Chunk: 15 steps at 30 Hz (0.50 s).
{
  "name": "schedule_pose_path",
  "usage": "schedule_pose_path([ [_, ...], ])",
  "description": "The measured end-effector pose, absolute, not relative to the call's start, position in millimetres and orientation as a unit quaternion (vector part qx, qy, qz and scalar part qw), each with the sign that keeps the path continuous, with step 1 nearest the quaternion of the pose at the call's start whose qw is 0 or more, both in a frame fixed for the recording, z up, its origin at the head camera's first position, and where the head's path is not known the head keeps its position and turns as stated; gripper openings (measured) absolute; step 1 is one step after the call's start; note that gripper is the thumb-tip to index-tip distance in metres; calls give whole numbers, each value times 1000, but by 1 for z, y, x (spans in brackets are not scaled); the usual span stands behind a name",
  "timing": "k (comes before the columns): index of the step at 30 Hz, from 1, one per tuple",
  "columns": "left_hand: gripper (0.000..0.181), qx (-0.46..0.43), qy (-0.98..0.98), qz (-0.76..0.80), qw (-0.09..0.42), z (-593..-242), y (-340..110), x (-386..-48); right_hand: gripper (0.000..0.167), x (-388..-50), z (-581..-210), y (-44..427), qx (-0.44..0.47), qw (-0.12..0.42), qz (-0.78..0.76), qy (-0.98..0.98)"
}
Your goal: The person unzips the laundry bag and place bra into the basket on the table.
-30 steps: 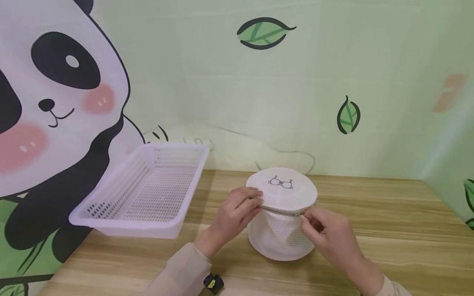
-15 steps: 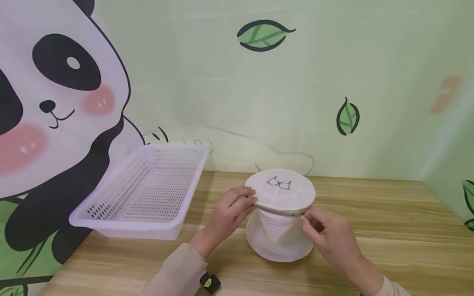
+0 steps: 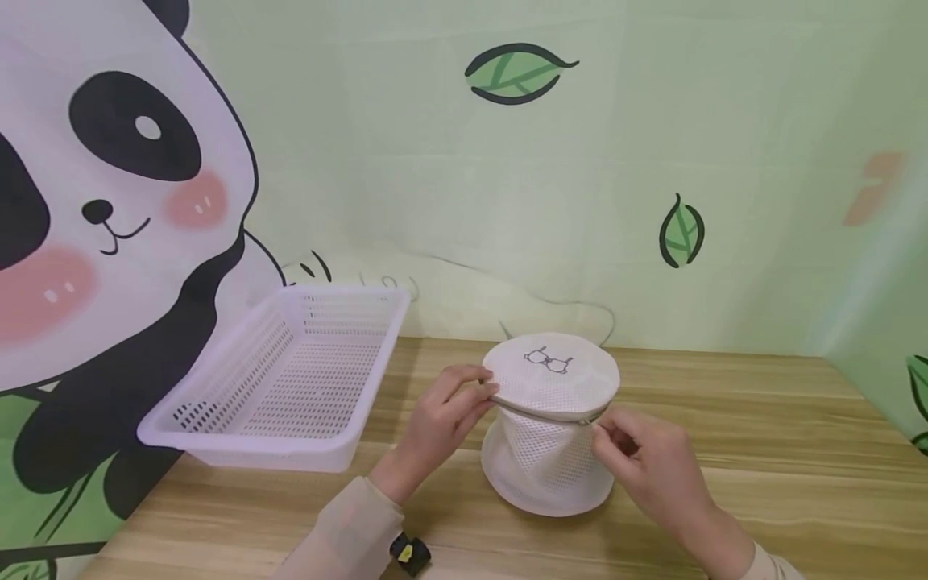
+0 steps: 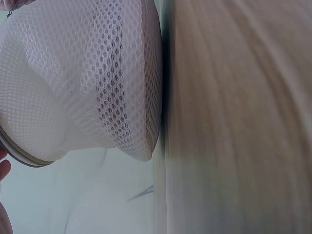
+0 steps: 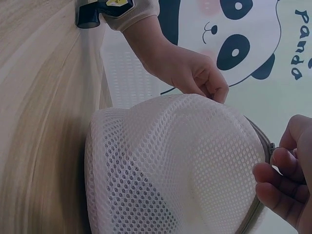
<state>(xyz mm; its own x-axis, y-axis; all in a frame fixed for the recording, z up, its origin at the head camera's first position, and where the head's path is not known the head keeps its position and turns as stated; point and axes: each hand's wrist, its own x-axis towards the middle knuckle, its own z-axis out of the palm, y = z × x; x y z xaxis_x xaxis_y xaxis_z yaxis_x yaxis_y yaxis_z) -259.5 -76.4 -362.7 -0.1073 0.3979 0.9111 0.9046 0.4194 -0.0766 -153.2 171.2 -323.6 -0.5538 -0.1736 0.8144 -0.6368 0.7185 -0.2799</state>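
A white mesh laundry bag [image 3: 551,475], round like a drum, stands upright on the table with its side fabric creased inward. Its flat lid [image 3: 580,383] carries a line drawing of glasses, and a grey-beige zipper [image 3: 540,412] runs round under the rim. My left hand [image 3: 444,419] grips the lid's rim at its left side, fingertips on top. On the front right, my right hand [image 3: 648,455] pinches the small zipper pull [image 5: 272,146] between thumb and finger. In the left wrist view only a bit of my left fingers shows, beside the zipper edge.
A white perforated plastic basket [image 3: 348,451] stands on the wooden table [image 3: 783,451] to the left. A green backdrop [image 3: 377,161] with a panda and leaves rises behind. A black strap device [image 3: 410,554] sits at my left wrist.
My left hand has slid slightly left along the rim, with less of its fingers over the lid. My right hand stays at the zipper pull. The bag has barely shifted.
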Motion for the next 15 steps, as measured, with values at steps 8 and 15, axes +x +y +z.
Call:
schedule_pose_path([
  [8,20,-460,-708,-261,469,-361,-76,-258,25,-155,-324,173,242,404,291,-833],
  [15,17,-450,-720,-247,467,-361,-76,-258,22,-156,-327,170,244,396,305,-831],
])
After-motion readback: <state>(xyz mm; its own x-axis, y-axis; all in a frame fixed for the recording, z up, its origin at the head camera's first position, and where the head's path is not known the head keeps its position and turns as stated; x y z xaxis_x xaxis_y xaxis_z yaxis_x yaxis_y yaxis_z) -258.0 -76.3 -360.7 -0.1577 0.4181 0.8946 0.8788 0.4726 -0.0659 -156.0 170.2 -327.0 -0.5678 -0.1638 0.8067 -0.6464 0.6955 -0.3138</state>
